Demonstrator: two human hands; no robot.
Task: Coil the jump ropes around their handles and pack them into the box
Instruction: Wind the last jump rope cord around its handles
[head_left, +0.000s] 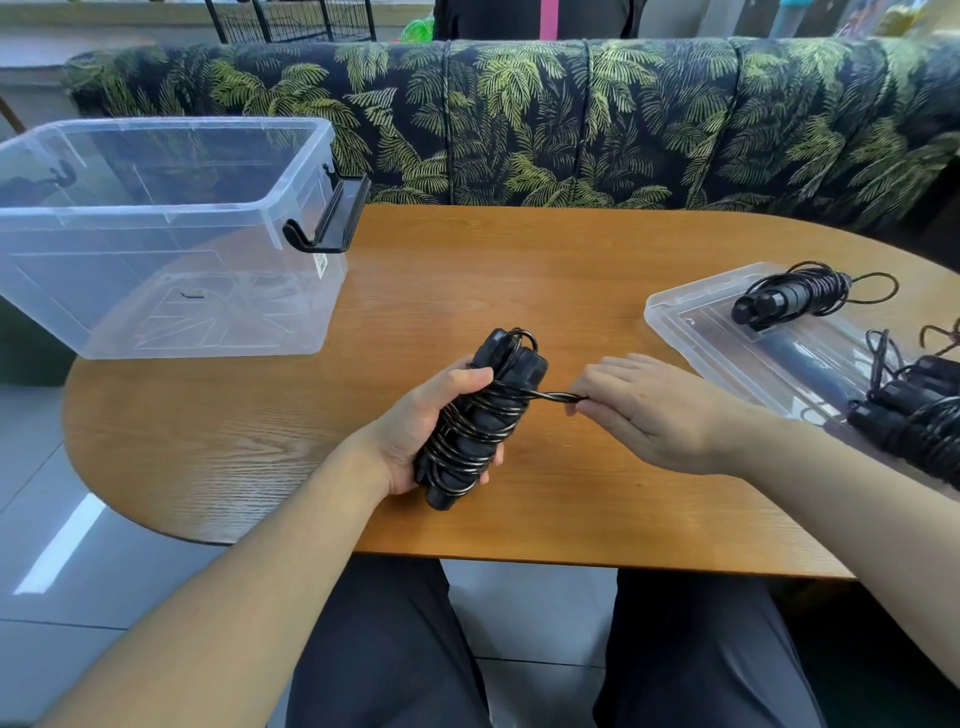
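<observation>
head view: left hand (415, 431) grips glossy coiled black rope (480, 415).

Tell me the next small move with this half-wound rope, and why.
Probably tuck the loose end under a coil: the left hand grips the handles with the jump rope nearly all wound, the right hand pinches the short remainder, and the clear box holds no ropes.

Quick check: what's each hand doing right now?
Left hand: grips the coiled jump rope round its handles.
Right hand: pinches the rope's loose end, pulled out to the side.
</observation>
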